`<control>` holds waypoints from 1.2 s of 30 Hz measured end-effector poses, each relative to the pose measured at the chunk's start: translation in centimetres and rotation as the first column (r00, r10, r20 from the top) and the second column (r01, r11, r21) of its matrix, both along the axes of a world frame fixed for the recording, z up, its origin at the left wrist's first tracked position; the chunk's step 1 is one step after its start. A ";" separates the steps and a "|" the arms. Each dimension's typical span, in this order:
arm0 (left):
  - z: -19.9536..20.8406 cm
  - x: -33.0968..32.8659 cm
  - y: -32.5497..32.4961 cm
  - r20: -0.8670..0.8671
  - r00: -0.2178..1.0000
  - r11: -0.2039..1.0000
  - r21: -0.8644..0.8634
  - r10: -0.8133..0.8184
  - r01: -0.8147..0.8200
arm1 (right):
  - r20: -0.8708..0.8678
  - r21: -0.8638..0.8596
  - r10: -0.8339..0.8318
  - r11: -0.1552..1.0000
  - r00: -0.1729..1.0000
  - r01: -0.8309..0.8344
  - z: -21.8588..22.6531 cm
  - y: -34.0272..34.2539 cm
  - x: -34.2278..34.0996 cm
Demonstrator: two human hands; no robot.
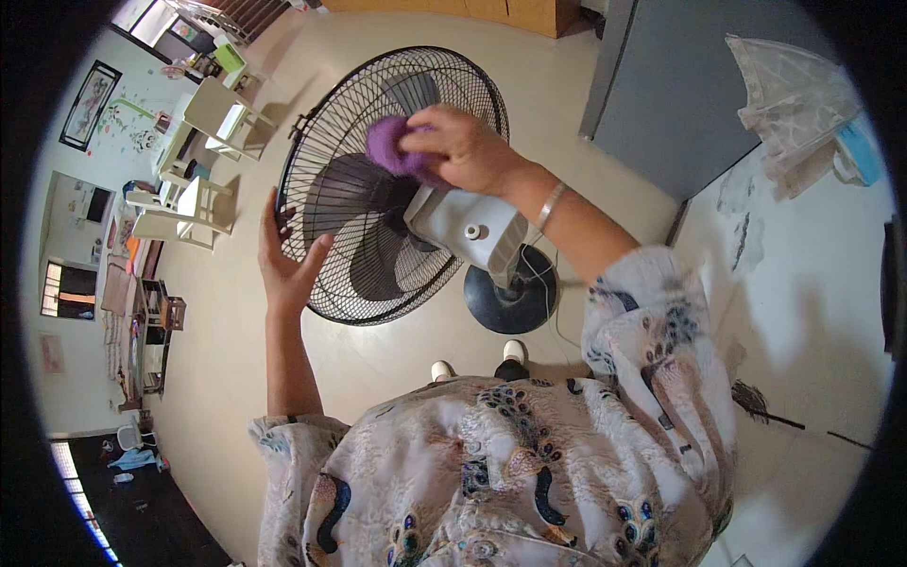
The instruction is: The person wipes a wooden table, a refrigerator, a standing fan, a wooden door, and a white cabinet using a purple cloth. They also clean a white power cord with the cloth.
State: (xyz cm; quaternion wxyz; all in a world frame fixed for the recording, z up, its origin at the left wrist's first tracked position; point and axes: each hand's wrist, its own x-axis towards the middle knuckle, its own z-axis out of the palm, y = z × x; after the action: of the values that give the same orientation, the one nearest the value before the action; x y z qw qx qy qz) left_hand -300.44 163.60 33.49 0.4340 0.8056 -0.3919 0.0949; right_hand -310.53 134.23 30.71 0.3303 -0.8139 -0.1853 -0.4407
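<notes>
A standing fan with a black wire cage (378,307) fills the middle of the view, its dark blades (350,203) showing through the wires. Behind the cage sits the light grey motor housing (482,241), above a round black base (487,302) on the floor. My right hand (463,146) grips a purple cloth (392,146) and presses it on the back of the cage, near the housing. At the cage's left rim is my left hand (288,260), thumb and fingers spread around the edge.
White chairs (203,208) stand at the left, near a cluttered table (123,255). A grey door or panel (680,94) rises at the right, beside a hanging translucent bag (789,104). A thin cord (557,307) trails from the fan. A wooden cabinet (510,14) is at the far edge.
</notes>
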 end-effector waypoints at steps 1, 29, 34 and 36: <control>-0.1 0.2 0.4 -0.023 0.999 0.999 0.011 0.036 -0.036 | -0.015 -0.115 -0.029 0.993 0.999 0.027 -0.8 -0.6 0.9; 1.1 -0.3 5.0 -0.103 0.994 0.993 -0.105 0.034 -0.045 | -0.326 -0.130 -0.037 0.991 0.945 -0.006 -16.7 -2.4 -0.5; 1.6 -0.1 3.7 -0.133 0.990 0.996 -0.068 0.040 -0.050 | -0.792 0.036 0.059 0.998 0.607 -0.051 -14.9 -7.0 -0.5; 0.2 0.7 4.3 -0.119 0.992 0.996 -0.076 0.036 -0.045 | -0.646 0.430 0.134 0.877 0.751 0.214 -11.9 -7.8 0.1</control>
State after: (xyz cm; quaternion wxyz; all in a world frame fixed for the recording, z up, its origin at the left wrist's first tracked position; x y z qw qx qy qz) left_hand -299.71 167.86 33.70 0.4855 0.8000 -0.3453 0.0713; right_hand -310.38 126.45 18.81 0.5546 -0.8121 0.0760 -0.1644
